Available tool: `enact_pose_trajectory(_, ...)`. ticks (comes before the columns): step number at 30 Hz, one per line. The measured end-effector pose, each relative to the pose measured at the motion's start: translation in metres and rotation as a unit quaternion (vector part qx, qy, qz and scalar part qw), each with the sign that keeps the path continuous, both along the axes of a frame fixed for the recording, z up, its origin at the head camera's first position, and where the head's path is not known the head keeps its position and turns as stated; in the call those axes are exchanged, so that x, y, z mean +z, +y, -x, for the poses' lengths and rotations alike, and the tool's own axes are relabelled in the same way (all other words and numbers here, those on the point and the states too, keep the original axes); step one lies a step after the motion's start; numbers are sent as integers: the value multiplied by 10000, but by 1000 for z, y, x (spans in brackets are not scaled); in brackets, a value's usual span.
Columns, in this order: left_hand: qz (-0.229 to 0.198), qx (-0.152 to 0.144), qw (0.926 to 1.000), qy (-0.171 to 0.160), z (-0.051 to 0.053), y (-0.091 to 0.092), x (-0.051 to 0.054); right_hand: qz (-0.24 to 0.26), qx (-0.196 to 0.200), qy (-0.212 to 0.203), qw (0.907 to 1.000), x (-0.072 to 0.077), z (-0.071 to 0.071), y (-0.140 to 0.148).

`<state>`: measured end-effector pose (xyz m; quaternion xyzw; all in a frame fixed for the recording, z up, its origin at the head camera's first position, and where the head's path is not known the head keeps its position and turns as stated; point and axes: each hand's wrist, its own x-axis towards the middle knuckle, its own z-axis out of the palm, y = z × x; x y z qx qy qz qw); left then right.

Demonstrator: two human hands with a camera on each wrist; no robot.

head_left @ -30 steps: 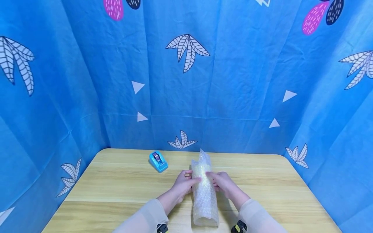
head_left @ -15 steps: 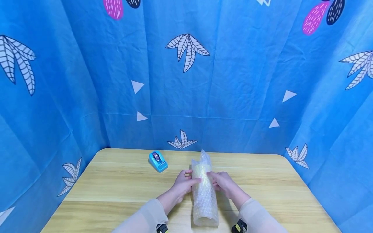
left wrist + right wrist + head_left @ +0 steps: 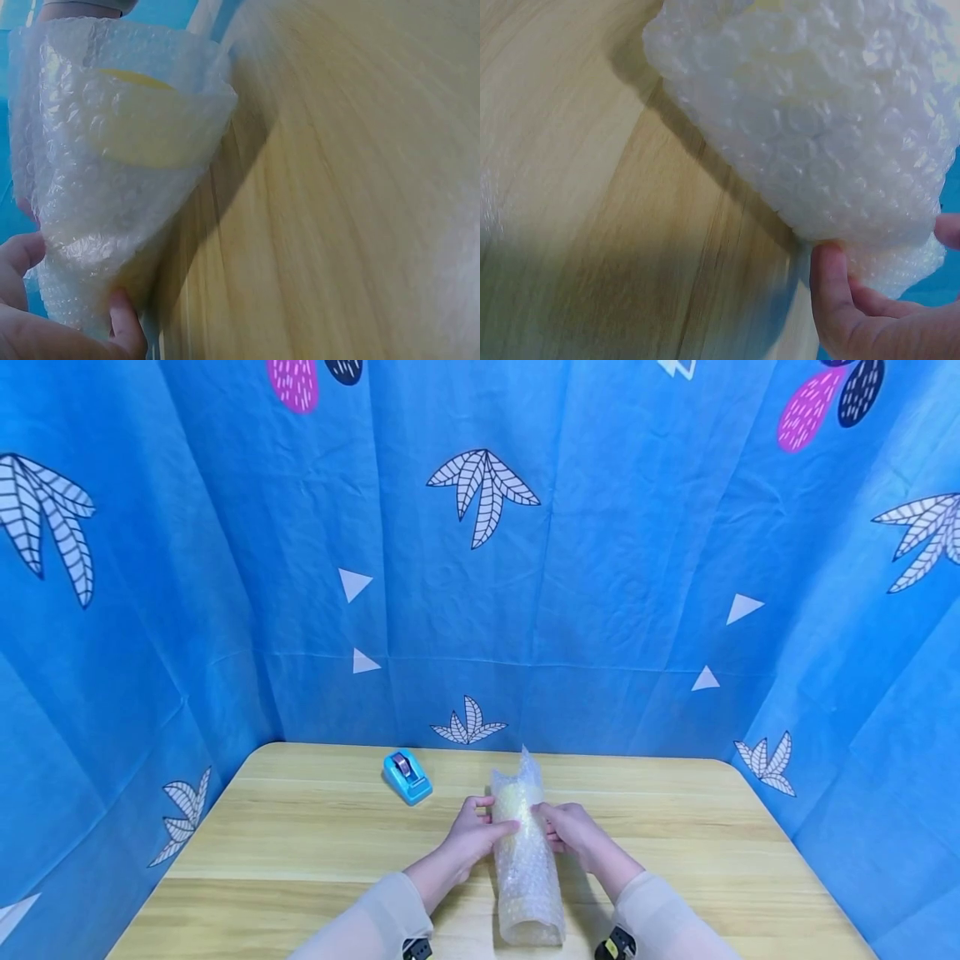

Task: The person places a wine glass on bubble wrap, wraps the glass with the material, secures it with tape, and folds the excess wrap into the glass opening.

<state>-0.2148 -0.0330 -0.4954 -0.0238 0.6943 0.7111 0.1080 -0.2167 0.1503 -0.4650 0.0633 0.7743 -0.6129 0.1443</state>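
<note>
Bubble wrap [image 3: 528, 877], rolled around a yellow thing [image 3: 139, 78], is held on the surface [image 3: 300, 835] between the left hand [image 3: 468, 838] and the right hand [image 3: 577, 832]. Its sides are gripped by both, each partly closed, thumbs laid on top. Light, matched pressure is best applied, so that the layers are neither loosened nor crushed. The tape dispenser [image 3: 408, 781] is placed beyond the left hand, to its left.

A curtained work booth [image 3: 645, 610] — blue patterned cloth [image 3: 450, 602] hangs at nine, twelve and three o'clock around a wood-grain table [image 3: 315, 835] — the wider room hidden.
</note>
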Motion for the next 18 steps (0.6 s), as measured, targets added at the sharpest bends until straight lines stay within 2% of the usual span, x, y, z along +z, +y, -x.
enact_pose_trajectory(9, 82, -24, 9999, 97, -2, 1, 2, -273, 134, 65, 9995, -2, -1, -3)
enact_pose_trajectory(18, 299, -34, 9993, 203, -4, 3, 2, -593, 50, 88, 9982, -2, -1, -5)
